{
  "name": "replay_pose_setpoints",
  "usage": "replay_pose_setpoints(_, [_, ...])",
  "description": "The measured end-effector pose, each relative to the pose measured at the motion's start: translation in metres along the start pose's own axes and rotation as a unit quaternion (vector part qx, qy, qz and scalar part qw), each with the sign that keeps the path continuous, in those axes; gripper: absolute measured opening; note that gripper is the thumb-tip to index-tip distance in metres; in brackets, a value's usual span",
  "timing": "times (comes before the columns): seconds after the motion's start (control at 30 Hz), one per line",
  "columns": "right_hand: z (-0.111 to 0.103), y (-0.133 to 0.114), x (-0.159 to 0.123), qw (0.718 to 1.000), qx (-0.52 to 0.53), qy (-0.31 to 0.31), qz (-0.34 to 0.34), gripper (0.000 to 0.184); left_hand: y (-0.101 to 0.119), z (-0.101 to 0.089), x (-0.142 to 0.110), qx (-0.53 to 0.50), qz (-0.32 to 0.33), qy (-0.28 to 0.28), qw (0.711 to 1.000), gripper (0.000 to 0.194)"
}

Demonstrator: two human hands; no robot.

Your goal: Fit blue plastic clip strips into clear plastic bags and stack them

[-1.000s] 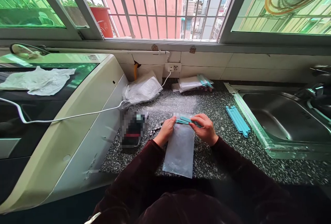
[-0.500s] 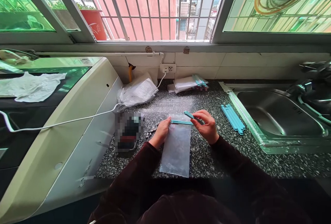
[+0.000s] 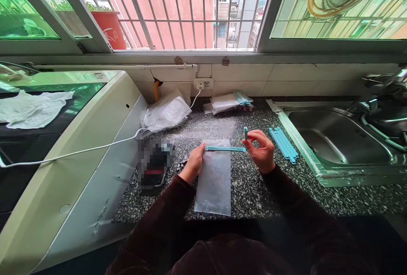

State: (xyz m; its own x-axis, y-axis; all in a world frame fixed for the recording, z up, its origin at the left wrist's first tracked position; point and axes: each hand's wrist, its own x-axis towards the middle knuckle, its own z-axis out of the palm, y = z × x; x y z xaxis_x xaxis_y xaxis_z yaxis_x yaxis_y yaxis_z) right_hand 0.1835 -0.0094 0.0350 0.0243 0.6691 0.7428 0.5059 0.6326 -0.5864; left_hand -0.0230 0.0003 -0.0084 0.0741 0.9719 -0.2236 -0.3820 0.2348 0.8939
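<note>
A clear plastic bag lies flat on the speckled counter in front of me. Across its upper part runs a long teal strip, apparently a bag-sealing clip. My left hand is closed on the strip's left end and the bag's edge. Between thumb and fingers of my right hand is a teal clip piece, held upright beside the strip's right end. I cannot tell whether the two teal pieces are joined. More teal strips lie side by side to the right of my right hand.
A steel sink borders the counter on the right. Behind are a stack of bags with teal strips and a crumpled plastic bag. A blurred-out dark object lies left. A white cable crosses from the wall socket.
My right hand has moved slightly right and turned its teal piece from slanted to upright. The long strip's right end now shows clear of the fingers. The whole view has shifted a little.
</note>
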Motion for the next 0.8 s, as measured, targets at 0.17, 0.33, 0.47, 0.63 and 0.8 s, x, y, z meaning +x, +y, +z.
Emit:
replay_pose_setpoints(0.17, [-0.006,0.0,0.003,1.0,0.001,0.017,0.012,0.008,0.003,0.0,0.0,-0.013,-0.003,0.025,1.0,0.048])
replay_pose_setpoints(0.33, [-0.012,0.003,0.006,0.999,0.009,0.046,0.013,0.008,0.007,0.0,0.0,-0.033,-0.014,0.057,0.998,0.045])
replay_pose_setpoints(0.47, [-0.016,0.009,0.007,0.997,0.025,0.063,0.041,0.01,0.007,0.0,0.001,-0.034,-0.014,0.064,0.997,0.04])
replay_pose_setpoints(0.63, [-0.02,0.018,0.004,0.993,0.029,0.082,0.074,0.013,0.005,-0.003,0.003,-0.049,0.021,0.075,0.996,0.039])
replay_pose_setpoints(0.8, [-0.019,0.02,0.003,0.988,0.053,0.092,0.115,0.02,0.007,-0.005,0.005,-0.075,0.016,0.099,0.992,0.036])
